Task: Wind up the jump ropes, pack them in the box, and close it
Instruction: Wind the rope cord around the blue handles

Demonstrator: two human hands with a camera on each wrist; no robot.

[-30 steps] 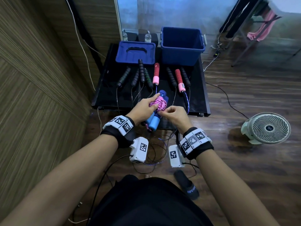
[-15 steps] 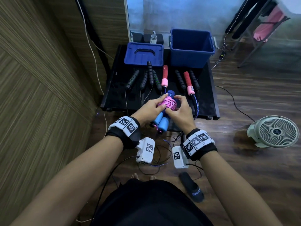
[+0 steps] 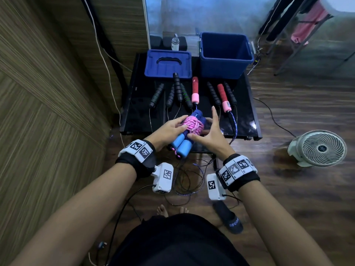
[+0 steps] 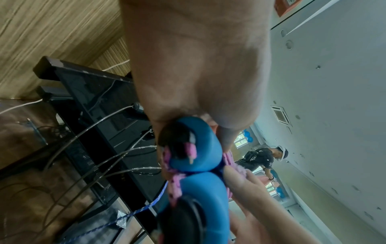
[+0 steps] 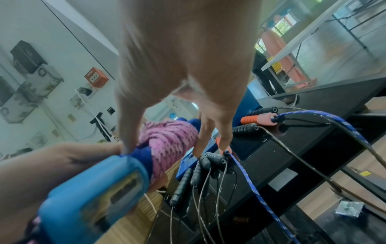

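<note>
A jump rope with two light-blue foam handles (image 3: 181, 145) and pink cord (image 3: 193, 126) wound round them is held over the front edge of the black table (image 3: 247, 116). My left hand (image 3: 169, 129) grips this bundle from the left, fingers laid over the pink windings. My right hand (image 3: 209, 131) is spread, thumb pressing the bundle's near side, fingers straight beyond it. The right wrist view shows the thumb on the cord (image 5: 169, 140). The open blue box (image 3: 221, 69) stands at the table's back right, its lid (image 3: 168, 64) lying to its left.
Several unwound ropes lie on the table: black handles (image 3: 177, 87), red-and-pink handles (image 3: 195, 90) and a blue braided cord (image 3: 234, 121) hanging off the front. Their cords pool on the floor (image 3: 188, 181). A white fan (image 3: 319, 148) stands right; a dark slipper (image 3: 228, 217) lies near my feet.
Both hands carried the wound bundle forward over the table edge. My right hand went from pinching the cord to spread fingers with only the thumb on it.
</note>
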